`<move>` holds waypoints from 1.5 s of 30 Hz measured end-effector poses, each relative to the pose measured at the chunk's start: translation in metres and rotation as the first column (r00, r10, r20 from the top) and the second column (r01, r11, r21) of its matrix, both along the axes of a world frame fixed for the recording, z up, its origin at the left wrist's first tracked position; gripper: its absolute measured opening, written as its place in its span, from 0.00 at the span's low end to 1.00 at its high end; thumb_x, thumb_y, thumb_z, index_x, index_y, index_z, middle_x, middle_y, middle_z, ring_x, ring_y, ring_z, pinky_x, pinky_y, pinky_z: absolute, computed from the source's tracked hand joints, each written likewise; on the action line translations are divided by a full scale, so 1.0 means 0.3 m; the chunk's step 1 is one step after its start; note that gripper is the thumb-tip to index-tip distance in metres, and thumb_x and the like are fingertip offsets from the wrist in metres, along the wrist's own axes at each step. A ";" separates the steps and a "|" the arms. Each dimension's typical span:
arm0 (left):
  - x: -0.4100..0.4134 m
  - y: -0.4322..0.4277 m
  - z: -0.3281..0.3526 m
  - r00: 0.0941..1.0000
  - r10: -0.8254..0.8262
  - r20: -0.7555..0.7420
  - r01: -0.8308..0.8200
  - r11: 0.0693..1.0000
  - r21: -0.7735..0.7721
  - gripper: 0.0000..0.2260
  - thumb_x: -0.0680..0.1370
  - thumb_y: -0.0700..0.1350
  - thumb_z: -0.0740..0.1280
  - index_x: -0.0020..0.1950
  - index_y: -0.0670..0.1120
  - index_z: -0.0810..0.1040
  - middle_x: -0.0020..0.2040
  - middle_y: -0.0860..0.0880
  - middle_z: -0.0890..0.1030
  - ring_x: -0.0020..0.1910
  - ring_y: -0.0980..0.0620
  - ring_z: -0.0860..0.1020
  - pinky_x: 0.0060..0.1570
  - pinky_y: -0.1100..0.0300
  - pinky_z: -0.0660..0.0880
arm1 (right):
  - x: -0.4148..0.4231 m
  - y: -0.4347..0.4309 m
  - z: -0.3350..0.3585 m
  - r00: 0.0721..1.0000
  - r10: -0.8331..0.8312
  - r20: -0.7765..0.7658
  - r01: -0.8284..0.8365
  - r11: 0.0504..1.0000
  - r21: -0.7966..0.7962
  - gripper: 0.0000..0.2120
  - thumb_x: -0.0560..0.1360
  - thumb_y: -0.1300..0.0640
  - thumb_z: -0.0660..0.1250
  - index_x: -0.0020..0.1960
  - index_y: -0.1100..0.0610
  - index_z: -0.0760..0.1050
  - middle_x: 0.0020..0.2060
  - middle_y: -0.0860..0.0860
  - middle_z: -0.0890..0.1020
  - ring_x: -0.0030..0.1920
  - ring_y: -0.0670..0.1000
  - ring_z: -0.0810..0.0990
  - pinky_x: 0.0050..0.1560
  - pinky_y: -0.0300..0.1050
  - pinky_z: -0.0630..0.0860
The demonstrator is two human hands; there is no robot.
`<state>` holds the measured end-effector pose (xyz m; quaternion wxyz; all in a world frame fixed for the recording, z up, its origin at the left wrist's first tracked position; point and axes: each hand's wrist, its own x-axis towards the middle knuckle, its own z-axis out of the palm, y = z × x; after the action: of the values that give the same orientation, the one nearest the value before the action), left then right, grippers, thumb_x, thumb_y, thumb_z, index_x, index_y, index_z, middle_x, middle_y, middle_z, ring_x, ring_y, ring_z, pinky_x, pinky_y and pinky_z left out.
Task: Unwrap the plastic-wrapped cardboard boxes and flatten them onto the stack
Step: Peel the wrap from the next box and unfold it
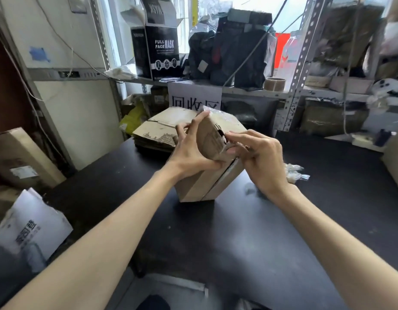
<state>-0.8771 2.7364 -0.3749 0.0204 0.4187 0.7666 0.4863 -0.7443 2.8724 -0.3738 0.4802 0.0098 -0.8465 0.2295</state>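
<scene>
A bundle of brown cardboard boxes (210,182) stands tilted on the black table (238,231), clear plastic wrap (213,111) still showing at its top. My left hand (191,151) grips the topmost box (210,139) from the left, fingers along its upper edge and thumb under its lower corner. My right hand (258,157) pinches at that box's right edge, where a dark gap shows. Behind the bundle lies a stack of flattened cardboard (157,133).
Crumpled clear plastic (295,172) lies on the table right of my right hand. A shelf behind holds a black mask box (163,52), dark bags and a tape roll (274,83). Cartons stand at the left (21,159) and far right (395,159).
</scene>
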 end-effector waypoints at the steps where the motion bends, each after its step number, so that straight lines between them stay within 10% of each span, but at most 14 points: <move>1: -0.015 0.011 -0.004 1.000 -0.011 -0.009 0.011 1.000 -0.006 0.53 0.52 0.61 0.75 0.72 0.75 0.53 0.65 0.47 0.58 0.67 0.45 0.59 0.64 0.52 0.63 | -0.009 0.013 -0.003 1.000 -0.006 -0.023 0.006 1.000 -0.008 0.12 0.72 0.65 0.74 0.54 0.57 0.85 0.50 0.47 0.85 0.50 0.48 0.85 0.49 0.51 0.81; 8: -0.098 0.065 0.001 0.974 0.026 -0.226 -0.027 1.000 -0.001 0.54 0.54 0.66 0.78 0.75 0.66 0.55 0.67 0.48 0.57 0.68 0.44 0.62 0.70 0.47 0.66 | -0.064 0.062 -0.024 0.996 -0.065 -0.066 0.076 0.978 0.192 0.05 0.69 0.65 0.75 0.40 0.57 0.81 0.36 0.48 0.80 0.37 0.51 0.78 0.35 0.51 0.75; 15: -0.144 0.082 -0.028 0.970 0.032 -0.239 -0.032 0.999 0.006 0.55 0.53 0.67 0.78 0.75 0.68 0.54 0.68 0.49 0.56 0.72 0.45 0.61 0.72 0.39 0.67 | -0.109 0.087 -0.067 0.996 0.083 -0.043 -0.083 0.997 0.001 0.14 0.71 0.63 0.76 0.56 0.54 0.83 0.39 0.46 0.76 0.41 0.52 0.80 0.42 0.54 0.78; 30: -0.157 0.053 -0.055 0.948 0.006 -0.318 -0.016 0.999 -0.029 0.57 0.52 0.61 0.77 0.74 0.70 0.48 0.68 0.50 0.54 0.73 0.42 0.58 0.71 0.37 0.66 | -0.106 0.113 -0.032 0.953 0.297 0.059 -0.287 0.948 -0.138 0.02 0.70 0.65 0.74 0.41 0.60 0.83 0.38 0.51 0.78 0.40 0.52 0.79 0.41 0.52 0.76; 35: -0.154 0.041 -0.034 0.956 -0.012 -0.295 -0.009 0.997 -0.071 0.57 0.51 0.61 0.75 0.73 0.69 0.46 0.66 0.52 0.53 0.71 0.47 0.59 0.72 0.40 0.66 | -0.122 0.104 -0.013 0.964 0.251 0.091 -0.259 0.962 0.082 0.03 0.73 0.64 0.73 0.42 0.60 0.79 0.39 0.50 0.77 0.42 0.49 0.75 0.45 0.40 0.71; 45: -0.119 0.118 -0.003 0.930 -0.102 -0.354 0.052 0.987 -0.149 0.57 0.58 0.46 0.84 0.78 0.62 0.52 0.69 0.49 0.51 0.67 0.49 0.59 0.66 0.59 0.65 | -0.087 0.164 -0.004 0.961 0.240 0.138 -0.235 0.971 -0.053 0.09 0.70 0.71 0.71 0.40 0.59 0.78 0.40 0.50 0.76 0.37 0.50 0.74 0.39 0.45 0.72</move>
<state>-0.9128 2.7719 -0.3758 -0.0729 0.5283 0.7719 0.3461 -0.7702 2.9215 -0.3751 0.3874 0.0859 -0.8672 0.3008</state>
